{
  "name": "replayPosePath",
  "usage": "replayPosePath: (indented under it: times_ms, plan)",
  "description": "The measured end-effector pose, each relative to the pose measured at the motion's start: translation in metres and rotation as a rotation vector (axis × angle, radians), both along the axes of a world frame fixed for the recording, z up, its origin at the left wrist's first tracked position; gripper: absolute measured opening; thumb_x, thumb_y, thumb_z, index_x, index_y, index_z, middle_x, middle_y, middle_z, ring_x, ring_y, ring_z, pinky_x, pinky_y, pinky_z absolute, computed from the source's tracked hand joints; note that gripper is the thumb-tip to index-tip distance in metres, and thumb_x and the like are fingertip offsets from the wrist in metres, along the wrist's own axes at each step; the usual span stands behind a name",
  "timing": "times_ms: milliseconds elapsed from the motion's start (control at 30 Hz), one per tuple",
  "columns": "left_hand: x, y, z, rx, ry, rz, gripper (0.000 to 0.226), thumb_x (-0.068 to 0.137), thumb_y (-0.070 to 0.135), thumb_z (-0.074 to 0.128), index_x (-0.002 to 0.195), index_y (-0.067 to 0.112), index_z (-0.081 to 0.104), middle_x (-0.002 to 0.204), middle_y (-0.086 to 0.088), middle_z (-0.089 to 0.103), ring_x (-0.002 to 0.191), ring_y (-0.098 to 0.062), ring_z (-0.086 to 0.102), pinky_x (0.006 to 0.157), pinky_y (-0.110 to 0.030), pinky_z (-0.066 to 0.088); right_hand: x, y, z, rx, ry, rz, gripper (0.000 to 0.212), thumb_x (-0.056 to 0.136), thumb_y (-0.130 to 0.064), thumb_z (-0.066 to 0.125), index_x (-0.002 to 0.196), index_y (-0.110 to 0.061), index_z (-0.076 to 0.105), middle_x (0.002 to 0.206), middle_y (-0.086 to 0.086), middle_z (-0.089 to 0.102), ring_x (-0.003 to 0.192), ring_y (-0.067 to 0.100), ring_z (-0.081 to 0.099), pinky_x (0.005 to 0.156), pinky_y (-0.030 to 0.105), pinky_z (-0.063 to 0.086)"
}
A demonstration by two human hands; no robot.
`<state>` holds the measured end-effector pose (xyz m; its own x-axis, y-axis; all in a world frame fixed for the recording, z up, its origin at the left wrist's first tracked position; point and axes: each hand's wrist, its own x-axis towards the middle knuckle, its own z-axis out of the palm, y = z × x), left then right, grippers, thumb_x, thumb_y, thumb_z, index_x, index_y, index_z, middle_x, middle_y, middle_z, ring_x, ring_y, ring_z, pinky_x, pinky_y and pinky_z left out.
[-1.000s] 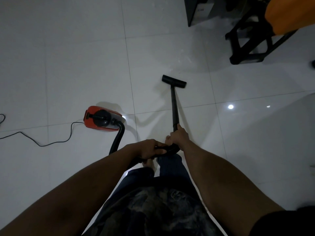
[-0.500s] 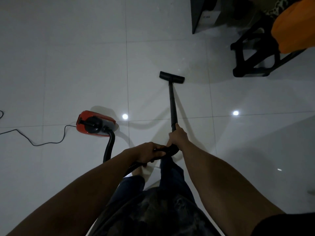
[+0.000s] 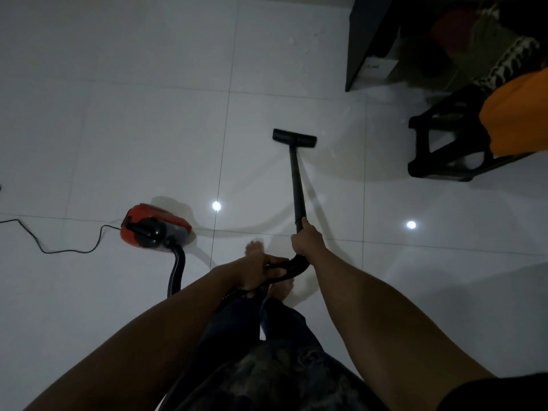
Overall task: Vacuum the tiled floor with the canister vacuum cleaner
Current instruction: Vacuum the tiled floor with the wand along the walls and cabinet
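A red and black canister vacuum point(image 3: 154, 226) lies on the white tiled floor point(image 3: 148, 129) at my left. Its black hose point(image 3: 177, 271) curves back toward me. The black wand point(image 3: 297, 185) runs forward to a flat black floor nozzle point(image 3: 294, 138) resting on the tiles ahead. My right hand point(image 3: 307, 238) grips the wand's lower end. My left hand point(image 3: 261, 272) is shut on the curved hose handle point(image 3: 292, 264) just behind it. My bare feet show under the hands.
A thin black power cord point(image 3: 68, 249) trails left from the canister. A black stool frame point(image 3: 444, 143) with orange cloth point(image 3: 516, 114) stands at the right. A dark cabinet point(image 3: 373, 40) with a box sits at the top right. Open tiles lie ahead and left.
The nozzle has slid forward and right, away from me. I have stepped forward; the canister now lies further left and nearer, and the stool and cabinet look closer.
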<state>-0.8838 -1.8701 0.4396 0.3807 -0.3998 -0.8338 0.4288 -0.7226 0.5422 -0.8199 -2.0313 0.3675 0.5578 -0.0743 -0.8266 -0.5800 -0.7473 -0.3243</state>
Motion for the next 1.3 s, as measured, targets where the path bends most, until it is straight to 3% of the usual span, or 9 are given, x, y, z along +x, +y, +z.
replayPosePath:
  times_ms: [67, 167, 267, 400, 567, 667, 767, 1000, 1300]
  plan:
    - [0.022, 0.002, 0.002, 0.001, -0.009, -0.005, 0.054, 0.102, 0.046, 0.046, 0.153, 0.030, 0.036, 0.140, -0.026, 0.049, 0.111, -0.044, 0.062, 0.088, -0.044, 0.058, 0.021, 0.003, 0.000, 0.001, -0.001, 0.015, 0.072, 0.098, -0.016, 0.047, 0.160, -0.027, 0.012, 0.142, 0.012, 0.049, 0.118, 0.030, 0.055, 0.080, 0.029, 0.044]
    - [0.055, 0.008, -0.005, 0.003, -0.025, -0.017, 0.055, 0.101, 0.049, 0.045, 0.153, 0.032, 0.035, 0.146, -0.021, 0.045, 0.089, -0.019, 0.070, 0.076, -0.027, 0.059, 0.058, 0.008, 0.002, -0.003, 0.007, 0.011, 0.071, 0.098, -0.015, 0.046, 0.160, -0.027, 0.011, 0.141, 0.011, 0.049, 0.116, 0.029, 0.055, 0.077, 0.029, 0.043]
    - [0.091, 0.018, -0.028, 0.065, -0.076, -0.039, 0.068, 0.087, 0.074, 0.042, 0.149, 0.044, 0.035, 0.152, -0.038, 0.022, 0.131, -0.061, 0.034, 0.108, -0.064, 0.037, 0.101, 0.016, 0.003, -0.021, 0.011, 0.024, 0.071, 0.099, -0.016, 0.047, 0.159, -0.028, 0.012, 0.141, 0.010, 0.049, 0.115, 0.029, 0.056, 0.076, 0.029, 0.042]
    - [0.147, 0.029, -0.054, 0.060, -0.103, -0.051, 0.067, 0.065, 0.099, 0.027, 0.129, 0.078, 0.023, 0.154, -0.033, 0.024, 0.141, -0.057, 0.020, 0.113, -0.067, 0.024, 0.163, 0.033, 0.002, -0.034, 0.015, 0.027, 0.069, 0.099, -0.016, 0.048, 0.159, -0.027, 0.015, 0.141, 0.010, 0.050, 0.117, 0.030, 0.055, 0.078, 0.029, 0.043]
    - [0.221, 0.053, -0.022, -0.011, -0.073, -0.038, 0.055, 0.097, 0.064, 0.038, 0.149, 0.046, 0.034, 0.154, -0.013, 0.040, 0.147, -0.036, 0.023, 0.121, -0.053, 0.016, 0.231, 0.054, 0.003, -0.049, 0.030, 0.008, 0.070, 0.099, -0.015, 0.049, 0.159, -0.026, 0.015, 0.141, 0.011, 0.050, 0.115, 0.030, 0.056, 0.077, 0.031, 0.044]
    - [0.254, 0.068, -0.010, -0.104, -0.052, 0.048, 0.049, 0.101, 0.049, 0.046, 0.149, 0.037, 0.040, 0.116, -0.002, 0.068, 0.099, -0.017, 0.069, 0.095, -0.035, 0.053, 0.266, 0.068, 0.009, -0.048, 0.044, 0.001, 0.072, 0.099, -0.016, 0.049, 0.159, -0.027, 0.013, 0.142, 0.011, 0.050, 0.113, 0.030, 0.056, 0.077, 0.030, 0.044]
    - [0.290, 0.082, 0.000, -0.124, -0.063, 0.065, 0.047, 0.103, 0.044, 0.046, 0.149, 0.033, 0.042, 0.084, 0.010, 0.061, 0.051, 0.000, 0.059, 0.056, -0.017, 0.051, 0.300, 0.080, 0.014, -0.047, 0.056, -0.002, 0.073, 0.098, -0.017, 0.049, 0.159, -0.029, 0.012, 0.141, 0.011, 0.050, 0.114, 0.031, 0.056, 0.078, 0.030, 0.046]
    - [0.373, 0.102, 0.012, -0.122, -0.067, 0.089, 0.048, 0.105, 0.039, 0.045, 0.151, 0.029, 0.038, 0.091, -0.005, 0.063, 0.042, 0.007, 0.056, 0.048, -0.011, 0.045, 0.380, 0.107, 0.014, -0.022, 0.025, -0.075, 0.058, 0.103, -0.037, 0.038, 0.158, -0.031, 0.019, 0.137, 0.014, 0.054, 0.114, 0.034, 0.058, 0.093, 0.041, 0.053]
    - [0.490, 0.114, 0.004, -0.073, -0.012, 0.125, 0.048, 0.105, 0.036, 0.043, 0.152, 0.026, 0.037, 0.078, 0.008, 0.052, 0.039, 0.007, 0.053, 0.045, -0.007, 0.040, 0.495, 0.127, 0.003, -0.013, 0.095, -0.141, 0.068, 0.102, -0.019, 0.043, 0.159, -0.035, 0.009, 0.148, 0.013, 0.047, 0.122, 0.032, 0.055, 0.088, 0.033, 0.048]
